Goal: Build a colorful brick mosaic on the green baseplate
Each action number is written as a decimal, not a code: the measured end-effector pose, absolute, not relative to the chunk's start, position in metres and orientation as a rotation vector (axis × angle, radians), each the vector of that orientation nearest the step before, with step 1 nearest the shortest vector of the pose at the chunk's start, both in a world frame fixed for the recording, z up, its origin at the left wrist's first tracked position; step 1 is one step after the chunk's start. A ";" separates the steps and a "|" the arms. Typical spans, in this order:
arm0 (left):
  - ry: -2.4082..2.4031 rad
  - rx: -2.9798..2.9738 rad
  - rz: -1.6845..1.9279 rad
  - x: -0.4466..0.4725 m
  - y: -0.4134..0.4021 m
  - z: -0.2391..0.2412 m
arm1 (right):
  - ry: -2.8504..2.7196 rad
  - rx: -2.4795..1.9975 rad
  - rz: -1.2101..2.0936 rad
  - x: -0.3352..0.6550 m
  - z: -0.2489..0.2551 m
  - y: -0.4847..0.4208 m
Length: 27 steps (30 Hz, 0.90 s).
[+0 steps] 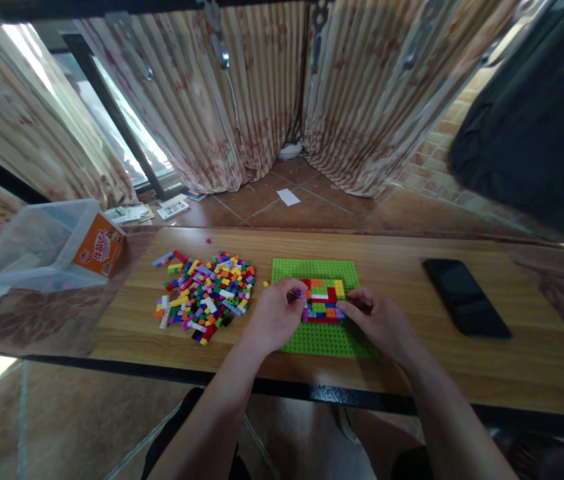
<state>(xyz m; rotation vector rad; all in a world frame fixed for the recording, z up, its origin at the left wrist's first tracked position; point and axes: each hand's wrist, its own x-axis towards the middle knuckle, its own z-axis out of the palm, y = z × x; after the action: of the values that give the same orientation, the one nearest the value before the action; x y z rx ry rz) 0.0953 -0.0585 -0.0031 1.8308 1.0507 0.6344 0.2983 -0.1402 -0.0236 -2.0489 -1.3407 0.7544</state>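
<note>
A low structure of coloured building bricks [319,308] sits on the green baseplate [329,343]. My left hand [278,315] is at the structure's left side, thumb and index finger pinched around a small purple brick [301,294]. Whether that brick touches the others is hard to see. On the opposite side, my right hand [379,321] has its fingers curled, with thumb and index finger holding the structure's right edge. Parts of the structure and baseplate are hidden behind both hands.
Loose bricks [212,290] lie in a multicoloured pile left of the baseplate on the wooden table [397,267]. A black phone [466,297] rests at the right. Beyond the table's left end stands a clear plastic bin [37,227] with an orange label.
</note>
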 end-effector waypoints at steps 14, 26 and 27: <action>1.064 1.876 0.619 0.095 -0.061 -0.002 | -1.428 -2.063 0.599 0.295 -0.025 -0.142; 1.130 1.849 0.651 0.098 -0.065 0.000 | -1.386 -2.058 0.681 0.305 -0.038 -0.145; 1.137 1.845 0.664 0.097 -0.064 0.000 | -1.386 -2.060 0.684 0.307 -0.037 -0.144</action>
<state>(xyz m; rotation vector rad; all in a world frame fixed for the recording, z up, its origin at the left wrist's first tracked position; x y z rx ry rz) 0.0967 -0.0642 -0.0001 1.8454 1.1368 0.6638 0.3067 -0.1441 -0.0371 -2.0603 -1.3856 0.6842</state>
